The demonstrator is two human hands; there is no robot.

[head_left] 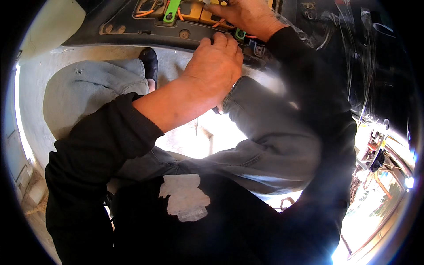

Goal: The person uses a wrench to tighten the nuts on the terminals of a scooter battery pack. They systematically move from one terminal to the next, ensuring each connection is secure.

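Yellow battery-like blocks [191,10] sit in a recess at the top of the head view, behind a dark frame edge [150,39]. A bright green strip [172,9] and a smaller green piece [240,34] lie across them, with orange cables [145,13] alongside. My right hand [251,18] reaches over the blocks, thumb pointing left in a pinch. A small pale thing shows by its thumb tip, too cut off by the picture edge to name. Just below, my left hand [214,62] is at the frame edge, fingers curled; what they hold, if anything, is hidden.
My bent legs in grey trousers [274,150] flank the pale floor [194,137] below the frame. Clear plastic film [351,48] covers a dark surface at right. Tangled items [375,163] lie in glare farther right, and a pale rounded panel [53,22] stands upper left.
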